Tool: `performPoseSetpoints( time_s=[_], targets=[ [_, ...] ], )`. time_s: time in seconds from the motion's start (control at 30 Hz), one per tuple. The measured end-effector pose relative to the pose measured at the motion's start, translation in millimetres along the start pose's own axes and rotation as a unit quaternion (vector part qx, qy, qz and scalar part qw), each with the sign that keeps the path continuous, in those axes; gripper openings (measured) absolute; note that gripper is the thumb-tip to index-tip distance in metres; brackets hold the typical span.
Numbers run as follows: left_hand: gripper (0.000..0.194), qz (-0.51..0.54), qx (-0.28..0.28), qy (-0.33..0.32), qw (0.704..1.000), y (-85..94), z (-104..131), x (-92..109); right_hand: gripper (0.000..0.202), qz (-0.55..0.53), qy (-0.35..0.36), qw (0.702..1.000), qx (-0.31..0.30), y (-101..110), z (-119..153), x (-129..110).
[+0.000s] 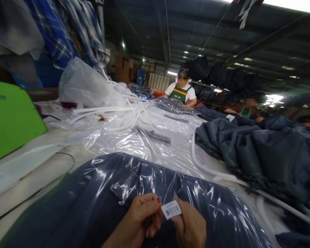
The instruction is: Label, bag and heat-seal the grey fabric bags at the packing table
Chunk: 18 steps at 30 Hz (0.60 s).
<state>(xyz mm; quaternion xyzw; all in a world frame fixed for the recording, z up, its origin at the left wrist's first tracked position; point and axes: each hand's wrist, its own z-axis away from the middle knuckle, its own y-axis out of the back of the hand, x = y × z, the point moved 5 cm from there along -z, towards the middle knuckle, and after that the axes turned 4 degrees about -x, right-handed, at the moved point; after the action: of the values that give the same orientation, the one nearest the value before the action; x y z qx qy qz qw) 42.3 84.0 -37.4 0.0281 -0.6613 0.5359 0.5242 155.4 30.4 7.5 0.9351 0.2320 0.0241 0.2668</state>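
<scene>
Two bare hands close together, one small white rectangular barcode label (171, 209) between them. Right hand (190, 222): thumb and fingers pinch the label's right end. Left hand (143, 217): fingers curled, thumb tip by the label's left edge; can't tell if it grips or is just beside. Label is held above a dark navy fabric item in glossy clear plastic (85, 198), which spreads out under and to both sides of the hands. Ahead of them: rumpled clear plastic sheeting (113, 144). Off to the right: a crumpled dark blue-grey fabric heap (250, 148), long white tube-like strip (225, 175) along its near side. Risks, my read: if the label is adhesive (can't tell), it could fold or catch a fingertip, fingers being so close. Wrinkled film could snag it skewed. Loose pinch could drop it into a fold.
</scene>
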Motion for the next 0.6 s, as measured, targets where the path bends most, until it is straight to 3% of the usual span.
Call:
performPoseSetpoints(
  time_s=[0.23,0.6],
  targets=[
    [0.038,0.012,0.028,0.019,0.999,-1.3,5.2,4.2,0.023,-0.024,-0.019,0.999,-0.039,-7.8,13.4,4.3],
    [0.042,-0.013,0.061,-0.015,0.998,3.8,1.6,6.2,0.025,0.005,0.001,0.999,-0.047,-3.0,-6.0,-6.5]
  ],
)
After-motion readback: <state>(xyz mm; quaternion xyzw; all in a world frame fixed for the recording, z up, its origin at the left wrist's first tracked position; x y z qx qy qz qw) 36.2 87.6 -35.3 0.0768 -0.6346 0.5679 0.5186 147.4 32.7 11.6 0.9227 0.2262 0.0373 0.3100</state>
